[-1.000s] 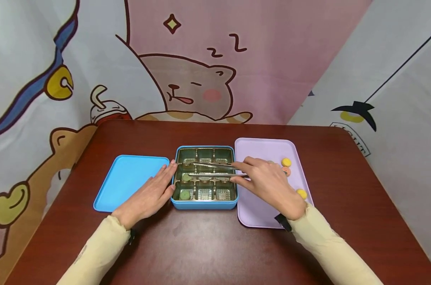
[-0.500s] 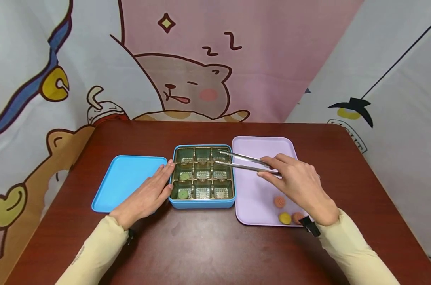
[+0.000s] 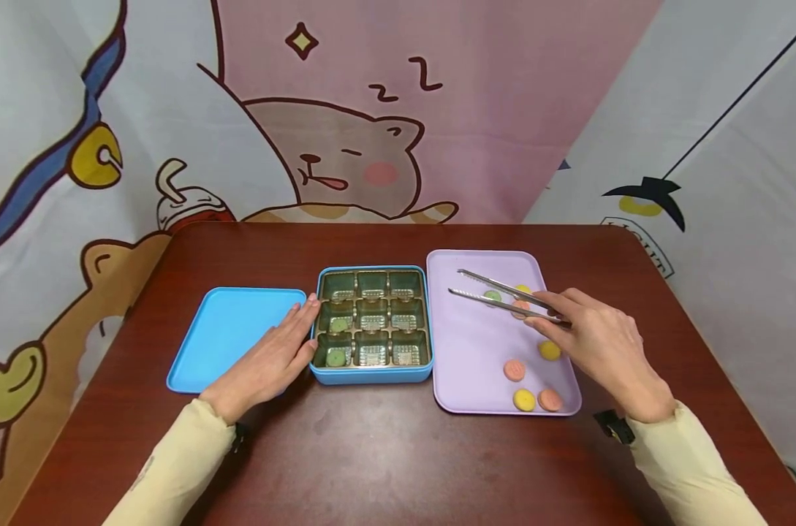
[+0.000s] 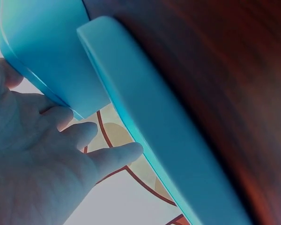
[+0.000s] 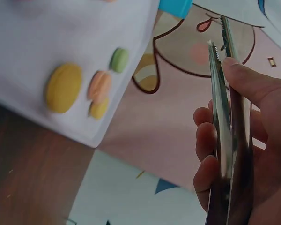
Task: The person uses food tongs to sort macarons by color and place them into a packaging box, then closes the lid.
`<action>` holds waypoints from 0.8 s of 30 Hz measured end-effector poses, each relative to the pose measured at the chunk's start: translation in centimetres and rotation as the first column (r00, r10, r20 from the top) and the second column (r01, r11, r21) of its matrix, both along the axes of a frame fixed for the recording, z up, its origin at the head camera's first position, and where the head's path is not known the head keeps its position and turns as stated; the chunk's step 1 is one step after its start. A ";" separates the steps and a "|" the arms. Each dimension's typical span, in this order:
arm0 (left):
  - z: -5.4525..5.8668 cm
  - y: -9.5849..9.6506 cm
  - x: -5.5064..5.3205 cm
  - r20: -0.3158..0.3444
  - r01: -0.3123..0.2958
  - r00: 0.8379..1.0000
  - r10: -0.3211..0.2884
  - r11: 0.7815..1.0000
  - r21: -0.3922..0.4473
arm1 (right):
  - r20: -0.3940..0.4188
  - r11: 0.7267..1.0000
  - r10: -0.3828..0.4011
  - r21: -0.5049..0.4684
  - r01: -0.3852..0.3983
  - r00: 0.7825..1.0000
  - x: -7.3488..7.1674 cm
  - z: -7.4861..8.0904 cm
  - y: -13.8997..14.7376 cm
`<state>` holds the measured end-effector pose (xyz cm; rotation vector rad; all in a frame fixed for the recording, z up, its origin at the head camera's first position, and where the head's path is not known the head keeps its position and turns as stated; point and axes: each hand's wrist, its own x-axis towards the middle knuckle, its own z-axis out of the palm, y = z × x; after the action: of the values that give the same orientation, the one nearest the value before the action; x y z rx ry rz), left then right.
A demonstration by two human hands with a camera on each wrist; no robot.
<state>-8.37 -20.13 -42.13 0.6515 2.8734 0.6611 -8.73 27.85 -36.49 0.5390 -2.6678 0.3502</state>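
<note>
Between thumb and fingers my right hand (image 3: 598,343) holds metal tongs (image 3: 496,301), their serrated tips parted above the purple tray (image 3: 470,365); the right wrist view shows the tongs (image 5: 222,117) with nothing in them. On that tray lie a green macaron (image 3: 493,296) and several pink and yellow ones, such as a pink macaron (image 3: 514,370). My left hand (image 3: 273,361), fingers straight, rests against the left side of a blue box (image 3: 371,376) with a gold divided insert. Two green macarons sit in its left column: one macaron (image 3: 339,325) in the middle row, one macaron (image 3: 335,358) in the front row.
A blue lid (image 3: 233,332) lies left of the box, partly under my left hand. Tray, box and lid stand side by side on a dark red-brown table (image 3: 371,453). A cartoon-print curtain (image 3: 490,109) hangs behind the table.
My right hand has drawn the tongs rightward from over the box to above the tray, uncovering several macarons. My left hand has stayed against the box.
</note>
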 end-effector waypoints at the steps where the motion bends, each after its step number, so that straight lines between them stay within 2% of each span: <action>1: 0.0 0.0 0.0 0.000 0.000 1.000 0.000 1.000 0.000 | 0.002 1.000 -0.007 0.000 0.007 1.000 0.0 -0.2 0.3; 11: 0.1 0.1 -0.1 0.009 -0.006 1.000 0.006 1.000 0.001 | 0.069 0.995 -0.096 0.015 0.095 0.993 0.0 -1.6 2.6; 24: -0.1 0.1 -0.1 0.026 -0.019 0.999 0.019 1.000 -0.009 | 0.160 0.986 -0.147 0.108 0.131 0.976 -0.1 -2.7 4.3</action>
<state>-8.45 -20.00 -42.28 0.6106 2.8602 0.6535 -8.86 32.20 -39.17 0.3621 -2.8783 0.2358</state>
